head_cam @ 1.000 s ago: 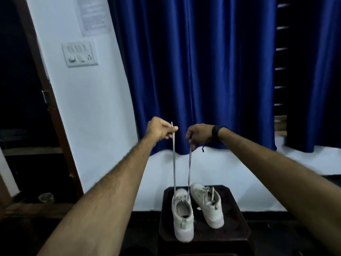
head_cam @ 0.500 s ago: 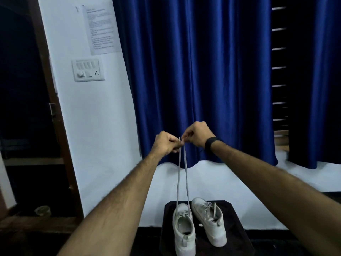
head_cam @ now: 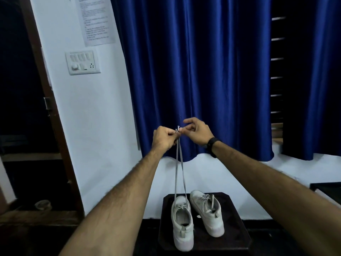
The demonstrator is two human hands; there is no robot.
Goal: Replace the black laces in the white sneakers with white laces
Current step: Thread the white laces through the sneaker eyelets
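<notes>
Two white sneakers are seen side by side on a dark stool (head_cam: 238, 235): the left sneaker (head_cam: 181, 224) points straight away, and the right sneaker (head_cam: 208, 213) is angled with its toe toward the left. One white lace (head_cam: 178, 172) is threaded through the left sneaker, and its two strands are drawn up taut to a single point above the shoe. Both tips are pinched together in the curled fingers of the left hand (head_cam: 164, 138). The right hand (head_cam: 198, 131) is held just beside the tips with its fingers loosely curled; whether the lace is actually gripped by it cannot be told. A black band (head_cam: 212, 144) is worn on the right wrist. The right sneaker is already fitted with a white lace, one loose end lying over its opening.

The stool is set against a white wall (head_cam: 103, 126). Two blue curtains (head_cam: 199, 71) are hung behind it, with dark window slats showing between them. One switch panel (head_cam: 83, 62) and one printed sheet (head_cam: 96, 21) are fixed to the wall; the print is too small to be read. A dark doorway (head_cam: 20, 89) is seen at the left.
</notes>
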